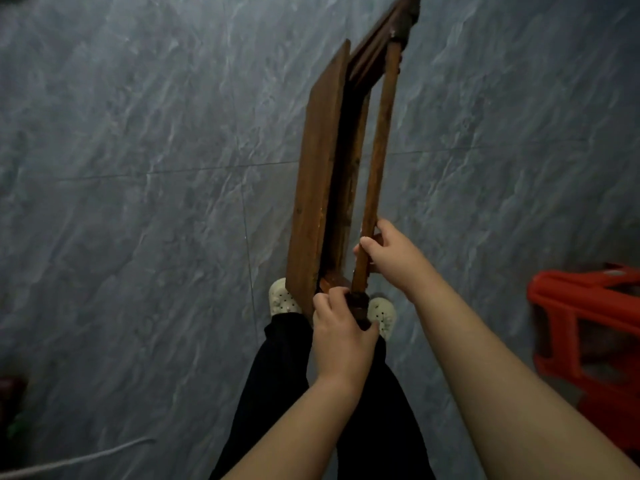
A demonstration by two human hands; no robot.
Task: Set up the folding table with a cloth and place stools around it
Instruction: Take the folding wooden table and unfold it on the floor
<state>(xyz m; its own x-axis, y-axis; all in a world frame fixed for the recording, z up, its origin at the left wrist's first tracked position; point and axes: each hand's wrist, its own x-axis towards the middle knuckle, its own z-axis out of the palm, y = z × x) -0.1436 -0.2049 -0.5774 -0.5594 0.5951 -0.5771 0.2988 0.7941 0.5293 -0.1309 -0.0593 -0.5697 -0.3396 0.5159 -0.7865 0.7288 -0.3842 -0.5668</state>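
Note:
A brown wooden folding table (318, 174) stands folded on edge in front of me, its top board on the left and its leg frame on the right. My left hand (341, 336) grips the dark near end of a leg bar. Higher on the same bar, my right hand (389, 256) curls its fingers round the wood. The leg bar stands a little apart from the top board. A red plastic stool (585, 327) sits on the floor at the right edge. No cloth is in view.
Grey marbled floor tiles (138, 168) spread all around. My two feet in pale perforated slippers (282, 299) stand right under the table's near end. A white cord (79, 457) lies at bottom left beside dark, blurred objects.

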